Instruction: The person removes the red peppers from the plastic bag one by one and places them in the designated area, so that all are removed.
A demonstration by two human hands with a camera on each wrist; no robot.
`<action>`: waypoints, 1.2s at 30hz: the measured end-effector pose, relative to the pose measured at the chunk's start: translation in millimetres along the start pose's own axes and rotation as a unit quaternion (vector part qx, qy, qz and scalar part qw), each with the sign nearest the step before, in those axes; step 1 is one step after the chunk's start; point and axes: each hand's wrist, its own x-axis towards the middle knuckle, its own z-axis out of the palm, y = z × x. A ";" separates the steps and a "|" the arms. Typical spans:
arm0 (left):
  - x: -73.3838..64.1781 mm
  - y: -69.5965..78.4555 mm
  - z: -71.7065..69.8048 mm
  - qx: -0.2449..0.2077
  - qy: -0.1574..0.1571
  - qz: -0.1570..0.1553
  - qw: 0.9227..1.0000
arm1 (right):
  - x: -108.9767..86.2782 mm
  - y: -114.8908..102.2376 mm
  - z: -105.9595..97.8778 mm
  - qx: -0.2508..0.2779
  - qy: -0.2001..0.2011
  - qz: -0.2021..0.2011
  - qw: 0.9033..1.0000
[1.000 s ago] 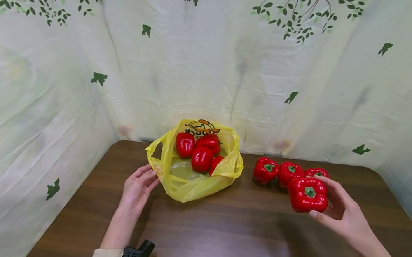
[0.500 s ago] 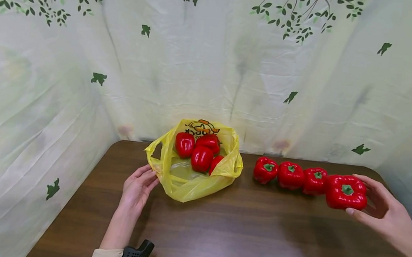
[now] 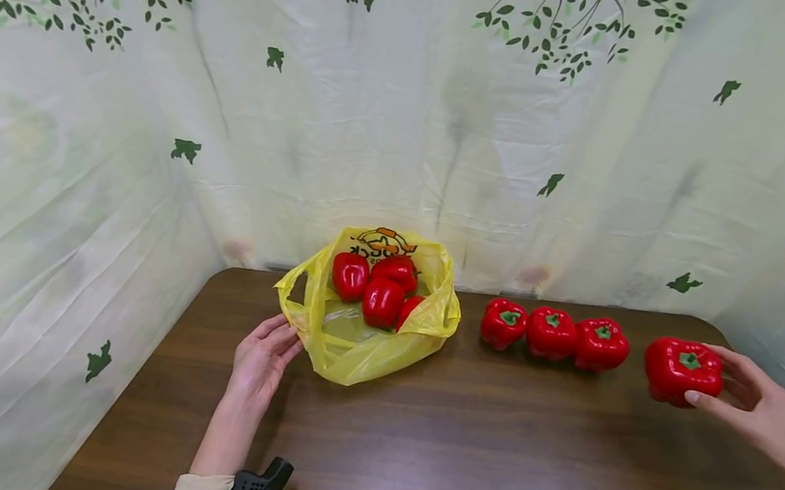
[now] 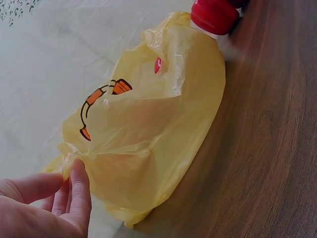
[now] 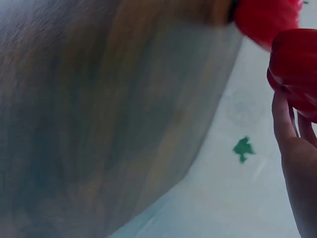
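Observation:
My right hand (image 3: pixel 764 403) grips a red bell pepper (image 3: pixel 678 373) by its right side, thumb in front, green stem facing me. The same bell pepper (image 5: pixel 297 67) shows at the right edge of the right wrist view. My left hand (image 3: pixel 263 359) pinches the left edge of a yellow plastic bag (image 3: pixel 360 364); the left wrist view shows thumb and fingertips (image 4: pixel 77 166) closed on the thin plastic. Several red bell peppers (image 3: pixel 382 303) lie inside the open-mouthed bag, one partly hidden by its right side. Three more bell peppers (image 3: pixel 552 334) stand in a row right of the bag.
Everything is on a dark brown wooden table (image 3: pixel 415 452). A pale cloth (image 3: pixel 402 143) with printed leaves and branches hangs behind the table's far edge and along its sides. A black wrist device (image 3: pixel 259 485) sits at my left cuff.
My right hand has carried its bell pepper to the right, from in front of the row to apart from its right end. The left hand and the bag have stayed put.

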 end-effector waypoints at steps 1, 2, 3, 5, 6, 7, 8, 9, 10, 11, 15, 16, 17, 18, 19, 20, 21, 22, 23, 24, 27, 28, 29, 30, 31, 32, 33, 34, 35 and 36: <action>0.1 0.1 0.0 0.001 0.000 0.000 1.000 | 1.8 2.7 0.8 0.000 -0.005 0.007 1.000; 0.3 0.1 0.0 0.002 0.000 0.001 1.000 | 3.5 5.6 1.8 0.001 -0.010 0.014 1.000; 0.4 0.1 0.0 0.004 0.000 0.001 1.000 | 5.2 8.9 2.8 0.003 -0.015 0.020 1.000; 0.4 0.1 0.0 0.007 -0.001 0.000 1.000 | 8.1 15.3 4.8 0.011 -0.025 0.030 0.999; 0.4 0.1 -0.1 0.009 0.000 -0.001 1.000 | 9.4 18.4 5.9 0.018 -0.031 0.034 0.999; 0.6 0.1 -0.4 0.011 0.001 -0.004 1.000 | 10.8 21.2 7.0 0.025 -0.037 0.040 0.998; 0.6 0.0 -0.4 0.012 0.003 -0.006 1.000 | 12.0 23.9 8.0 0.027 -0.042 0.044 0.998; 0.3 0.1 -0.3 0.013 0.004 -0.009 1.000 | 13.4 26.4 8.9 0.031 -0.047 0.047 0.997; 0.1 0.2 -0.3 0.014 0.006 -0.011 1.000 | 14.8 28.6 9.9 0.033 -0.052 0.050 0.997; 0.0 0.2 -0.3 0.016 0.006 -0.013 1.000 | 16.5 30.4 10.7 0.033 -0.055 0.053 0.997; -0.7 0.6 0.4 0.019 0.004 -0.010 1.000 | 24.5 34.3 12.3 0.032 -0.068 0.062 0.995; -0.6 0.7 0.4 0.020 0.005 -0.010 1.000 | 26.7 34.6 12.4 0.033 -0.071 0.065 0.995; -0.4 0.8 0.5 0.020 0.005 -0.011 1.000 | 28.9 34.8 12.3 0.034 -0.074 0.066 0.995; -0.6 1.0 0.8 0.020 0.006 -0.011 1.000 | 31.0 34.9 12.2 0.039 -0.078 0.066 0.994; -0.7 1.2 1.1 0.020 0.007 -0.011 1.000 | 33.1 34.9 12.2 0.044 -0.082 0.065 0.994; -0.7 1.3 1.2 0.018 0.009 -0.014 1.000 | 35.1 34.9 12.3 0.050 -0.085 0.064 0.993; -0.6 1.5 1.4 0.016 0.011 -0.016 1.000 | 37.1 34.8 12.3 0.056 -0.087 0.062 0.993; -0.7 1.6 1.4 0.015 0.012 -0.015 1.000 | 39.2 34.7 12.5 0.061 -0.087 0.059 0.993; -1.0 1.6 1.7 0.014 0.012 -0.016 1.000 | 41.0 34.7 12.5 0.065 -0.089 0.056 0.992; -1.1 1.5 1.7 0.014 0.011 -0.016 1.000 | 42.6 34.7 12.4 0.070 -0.091 0.053 0.992; -0.9 0.3 1.3 0.015 0.008 -0.015 1.000 | 46.3 35.0 11.5 0.072 -0.096 0.047 0.992; -1.0 -0.2 1.3 0.015 0.007 -0.014 1.000 | 47.2 35.0 11.0 0.072 -0.099 0.044 0.992; -0.9 -0.8 1.3 0.016 0.005 -0.013 1.000 | 47.8 35.0 10.5 0.071 -0.100 0.041 0.992; -0.9 -1.2 1.2 0.016 0.004 -0.012 1.000 | 48.4 34.9 10.0 0.070 -0.102 0.040 0.992; -1.0 -1.6 1.3 0.016 0.004 -0.010 1.000 | 49.1 34.6 9.9 0.070 -0.103 0.038 0.992; -1.2 -1.9 1.5 0.016 0.003 -0.009 1.000 | 49.7 34.3 9.8 0.070 -0.103 0.036 0.992; -1.2 -2.2 1.6 0.016 0.003 -0.008 1.000 | 50.2 34.0 9.6 0.069 -0.104 0.034 0.992; -1.0 -2.4 1.2 0.016 0.004 -0.008 1.000 | 51.3 33.7 10.0 0.070 -0.104 0.033 0.992; -0.8 -2.5 0.9 0.018 0.004 -0.007 1.000 | 52.4 33.4 10.7 0.070 -0.104 0.031 0.992; -0.8 -2.6 0.8 0.017 0.004 -0.008 1.000 | 53.6 33.2 11.6 0.071 -0.104 0.030 0.992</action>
